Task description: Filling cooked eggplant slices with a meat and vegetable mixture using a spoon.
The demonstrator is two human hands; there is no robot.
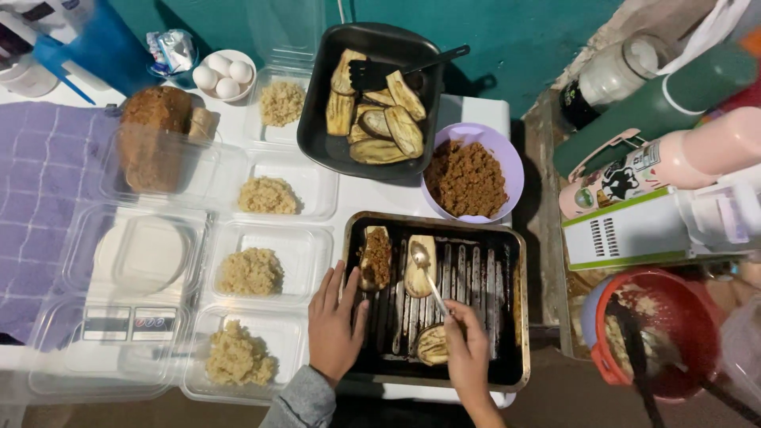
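- Left hand (333, 321) laid flat, fingers spread and holding nothing, on the near-left edge of the ridged roasting tray (515, 317), seemingly to steady it.
- Right hand (468, 353) closed around the handle of a metal spoon (426, 273), bowl resting on the middle aubergine slice (418, 265), placed as if for spreading filling.
- Hands apart, either side of a third aubergine slice (432, 345) lying at the tray's near edge, just beside the right hand.
- Stuffed aubergine slice (376, 257) at the tray's far-left, already topped with brown mince, just beyond the left fingertips.
- Lilac bowl of cooked mince (468, 178) set touching the tray's far rim, within easy spoon reach.
- Dark baking dish (369, 95) further back, holding more roasted aubergine slices and a black spatula (396, 71) resting across them.
- Four clear plastic containers, each with a mound of cooked grain (250, 271), lined in a column left of the tray, laid out like equal portions.
- Small bowl of white eggs (223, 75) and a brown loaf (154, 135) at the far left, the loaf partly behind clear lids.
- Purple checked cloth (40, 198) under the left-hand containers.
- Red bowl (662, 333) with food residue and dark utensils off to the right, apart from the work; bottles and a grater-like box behind it.
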